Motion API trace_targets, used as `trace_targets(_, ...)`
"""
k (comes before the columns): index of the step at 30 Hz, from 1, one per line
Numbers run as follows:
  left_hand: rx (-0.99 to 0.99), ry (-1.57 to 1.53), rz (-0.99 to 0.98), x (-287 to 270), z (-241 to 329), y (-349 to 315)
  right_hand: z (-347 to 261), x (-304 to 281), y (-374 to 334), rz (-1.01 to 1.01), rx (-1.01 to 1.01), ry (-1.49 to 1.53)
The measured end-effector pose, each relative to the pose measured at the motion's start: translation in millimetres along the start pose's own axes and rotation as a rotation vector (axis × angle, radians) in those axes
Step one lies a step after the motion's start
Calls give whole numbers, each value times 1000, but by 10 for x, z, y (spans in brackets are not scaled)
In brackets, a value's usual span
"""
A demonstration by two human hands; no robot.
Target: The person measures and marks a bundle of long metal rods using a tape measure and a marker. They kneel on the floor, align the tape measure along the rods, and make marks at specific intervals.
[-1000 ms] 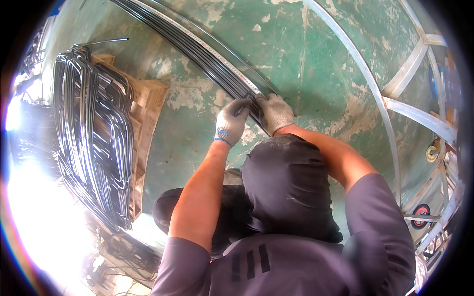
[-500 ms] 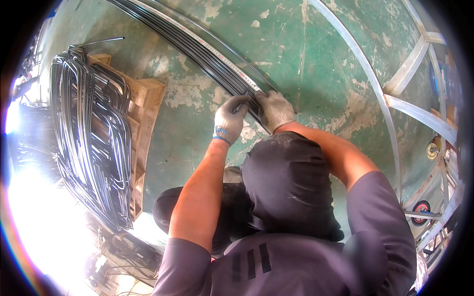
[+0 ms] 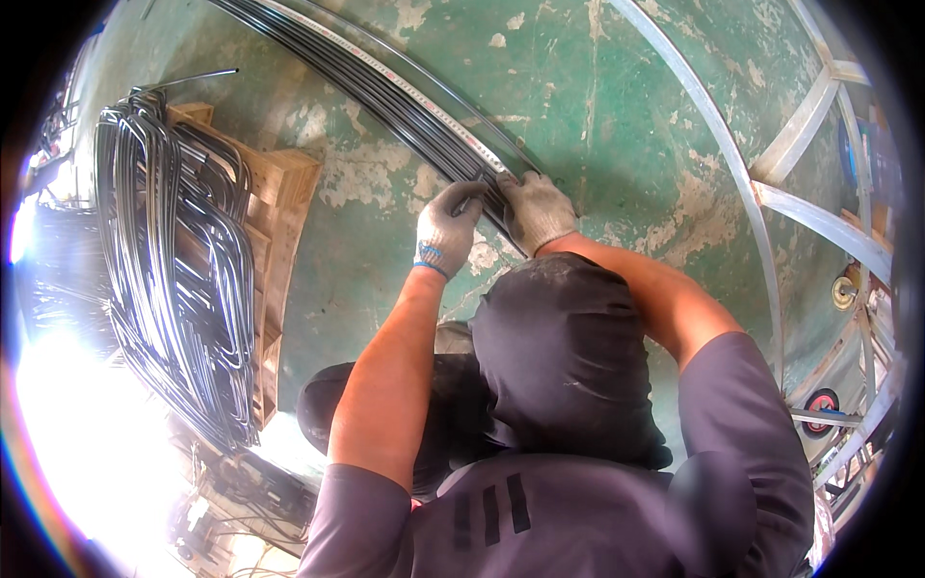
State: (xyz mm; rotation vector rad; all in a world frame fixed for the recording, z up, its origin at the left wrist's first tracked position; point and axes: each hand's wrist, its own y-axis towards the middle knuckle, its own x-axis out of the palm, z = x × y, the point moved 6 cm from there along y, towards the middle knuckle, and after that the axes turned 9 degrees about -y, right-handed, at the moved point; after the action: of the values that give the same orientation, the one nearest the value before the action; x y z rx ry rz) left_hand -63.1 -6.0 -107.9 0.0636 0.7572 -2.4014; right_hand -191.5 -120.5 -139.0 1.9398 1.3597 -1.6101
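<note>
A bundle of long dark metal rods (image 3: 385, 104) lies on the floor, running from the far left toward me. Along its right side stretches a white tape measure (image 3: 424, 102). My right hand (image 3: 540, 210), in a pale knit glove, is closed over the tape's near end, against the rods. At the left side of the bundle is my left hand (image 3: 447, 231), gloved in the same way. Its thumb and fingers are pinched together beside the rod ends; what sits between them, if anything, is hidden. A single thin rod (image 3: 438, 82) lies apart, right of the tape.
To the left, a wooden pallet (image 3: 294, 183) bears a heap of bent dark tubes (image 3: 145, 212). A curved-looking metal frame (image 3: 737, 164) stands at the right, with a red-and-black wheel (image 3: 821, 409) by it. My bent knee (image 3: 564, 356) is close below my hands. The green floor (image 3: 617, 58) is worn.
My left hand's fingers have shifted slightly at the rods. The right hand stays on the tape measure, and the rods look unmoved.
</note>
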Motion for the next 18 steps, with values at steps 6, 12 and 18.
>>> trace_targets(6,-28,-12,-2,12,-11,3,3,15,4,2,4,-6)
trace_targets(12,-18,1,-5,12,-30,18,-1,13,4,-7,1,-10)
trace_targets(18,-20,-4,-8,6,-60,31,-5,-9,0,-16,-1,-8)
